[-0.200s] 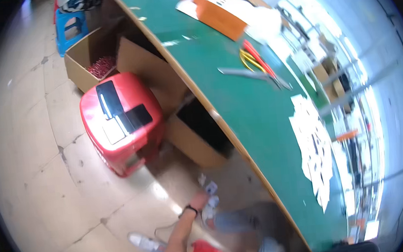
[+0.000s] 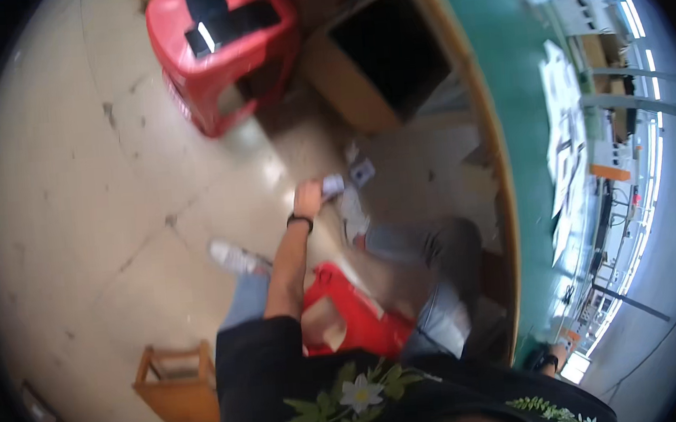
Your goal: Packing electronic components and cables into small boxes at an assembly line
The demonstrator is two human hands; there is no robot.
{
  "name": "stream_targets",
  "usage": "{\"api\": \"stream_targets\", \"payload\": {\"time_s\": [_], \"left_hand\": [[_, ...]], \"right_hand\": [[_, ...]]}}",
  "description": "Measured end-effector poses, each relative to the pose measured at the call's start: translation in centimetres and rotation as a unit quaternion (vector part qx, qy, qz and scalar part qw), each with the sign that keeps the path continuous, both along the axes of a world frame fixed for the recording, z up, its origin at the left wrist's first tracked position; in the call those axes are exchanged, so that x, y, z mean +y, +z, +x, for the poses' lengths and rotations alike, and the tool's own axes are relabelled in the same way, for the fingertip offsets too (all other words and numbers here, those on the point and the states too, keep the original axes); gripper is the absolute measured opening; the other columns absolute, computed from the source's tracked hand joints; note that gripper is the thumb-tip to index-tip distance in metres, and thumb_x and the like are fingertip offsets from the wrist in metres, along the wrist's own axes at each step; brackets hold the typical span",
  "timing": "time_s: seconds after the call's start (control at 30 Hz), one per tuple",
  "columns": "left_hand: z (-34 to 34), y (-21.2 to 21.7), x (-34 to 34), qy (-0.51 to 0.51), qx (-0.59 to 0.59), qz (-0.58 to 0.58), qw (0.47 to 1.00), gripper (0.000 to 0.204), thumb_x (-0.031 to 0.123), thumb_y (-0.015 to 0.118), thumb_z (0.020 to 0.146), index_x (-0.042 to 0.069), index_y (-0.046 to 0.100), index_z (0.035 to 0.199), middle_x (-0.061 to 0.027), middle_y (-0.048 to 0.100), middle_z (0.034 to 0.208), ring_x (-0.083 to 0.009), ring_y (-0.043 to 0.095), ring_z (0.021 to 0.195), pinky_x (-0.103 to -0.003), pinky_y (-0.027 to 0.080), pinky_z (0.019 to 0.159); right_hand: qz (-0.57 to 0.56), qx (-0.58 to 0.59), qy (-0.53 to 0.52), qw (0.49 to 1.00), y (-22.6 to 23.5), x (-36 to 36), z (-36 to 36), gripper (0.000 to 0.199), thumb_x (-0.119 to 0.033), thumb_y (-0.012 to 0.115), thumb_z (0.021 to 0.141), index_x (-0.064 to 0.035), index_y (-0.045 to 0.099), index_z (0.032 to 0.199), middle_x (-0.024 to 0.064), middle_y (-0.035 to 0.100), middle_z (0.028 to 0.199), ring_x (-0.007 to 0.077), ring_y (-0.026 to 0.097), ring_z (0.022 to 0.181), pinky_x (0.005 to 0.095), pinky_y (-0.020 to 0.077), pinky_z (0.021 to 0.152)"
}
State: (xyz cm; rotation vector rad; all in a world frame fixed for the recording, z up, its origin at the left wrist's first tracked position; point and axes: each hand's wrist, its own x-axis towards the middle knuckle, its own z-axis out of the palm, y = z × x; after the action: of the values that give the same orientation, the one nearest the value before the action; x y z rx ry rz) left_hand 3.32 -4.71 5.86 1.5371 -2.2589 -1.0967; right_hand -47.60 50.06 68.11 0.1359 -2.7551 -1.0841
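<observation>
My left hand [image 2: 308,198], a dark band at its wrist, reaches down to the floor between my feet. Its fingers close on the edge of a small white card-like piece [image 2: 333,185]. A second such piece [image 2: 362,172] lies just beyond it, with dark marks on its face. What seems to be my right hand [image 2: 558,355] is by the green table [image 2: 516,102], close to my shoulder. It is small and blurred, so its fingers cannot be made out.
A red plastic stool [image 2: 224,69] with black tape stands ahead on the floor. Beside it is an open cardboard box [image 2: 343,76]. A wooden stool [image 2: 181,390] sits at the lower left. White printed sheets [image 2: 562,138] lie on the table, whose wooden edge [image 2: 503,190] runs along my right.
The view has swung down and turned. My left hand has moved from near the floor pieces onto one of them. The wooden stool and the hand by the table have come into view.
</observation>
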Motion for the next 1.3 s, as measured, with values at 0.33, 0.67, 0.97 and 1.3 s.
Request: {"api": "stream_targets", "payload": {"time_s": [0.33, 0.67, 0.97, 1.3], "left_hand": [[-9.7, -7.2, 2.0, -0.140, -0.002, 0.070, 0.988, 0.042, 0.023, 0.058, 0.105, 0.015, 0.065, 0.146, -0.0163, 0.081, 0.114, -0.0369, 0.078, 0.104, -0.051, 0.061, 0.090], [-20.8, -16.1, 3.1, -0.196, -0.204, -0.096, 0.954, 0.046, 0.023, 0.060, 0.102, 0.015, 0.060, 0.147, -0.0089, 0.076, 0.118, -0.0271, 0.070, 0.117, -0.057, 0.053, 0.095], [-6.0, -6.6, 8.8, 0.154, -0.001, 0.069, 0.986, 0.023, 0.033, 0.069, 0.098, 0.018, 0.080, 0.113, -0.0116, 0.078, 0.106, -0.0324, 0.076, 0.106, -0.049, 0.062, 0.087], [2.0, 10.3, 9.5, 0.440, 0.208, -0.042, 0.872, 0.039, 0.019, 0.096, 0.080, -0.003, 0.078, 0.107, -0.0237, 0.078, 0.096, -0.0425, 0.072, 0.089, -0.053, 0.055, 0.085]], "right_hand": [[0.094, 0.055, -0.033, 0.994, -0.1, -9.4, 0.9, 0.039, -0.035, 0.063, 0.105, 0.0003, 0.077, 0.117, 0.0254, 0.078, 0.125, 0.0419, 0.077, 0.115, 0.0502, 0.0630, 0.095], [0.174, 0.077, -0.027, 0.981, 1.8, -18.9, -3.3, 0.038, -0.033, 0.063, 0.105, -0.0001, 0.075, 0.120, 0.0245, 0.078, 0.125, 0.0412, 0.077, 0.114, 0.0498, 0.0632, 0.093], [0.044, 0.002, -0.117, 0.992, 0.5, -9.9, 5.0, 0.036, -0.031, 0.062, 0.106, -0.0005, 0.073, 0.122, 0.0237, 0.078, 0.125, 0.0406, 0.077, 0.113, 0.0495, 0.0634, 0.091], [-0.132, 0.077, 0.139, 0.979, -5.3, -0.5, -3.8, 0.018, -0.011, 0.055, 0.103, -0.0066, 0.072, 0.104, 0.0175, 0.077, 0.102, 0.0396, 0.075, 0.098, 0.0524, 0.0612, 0.083]]}}
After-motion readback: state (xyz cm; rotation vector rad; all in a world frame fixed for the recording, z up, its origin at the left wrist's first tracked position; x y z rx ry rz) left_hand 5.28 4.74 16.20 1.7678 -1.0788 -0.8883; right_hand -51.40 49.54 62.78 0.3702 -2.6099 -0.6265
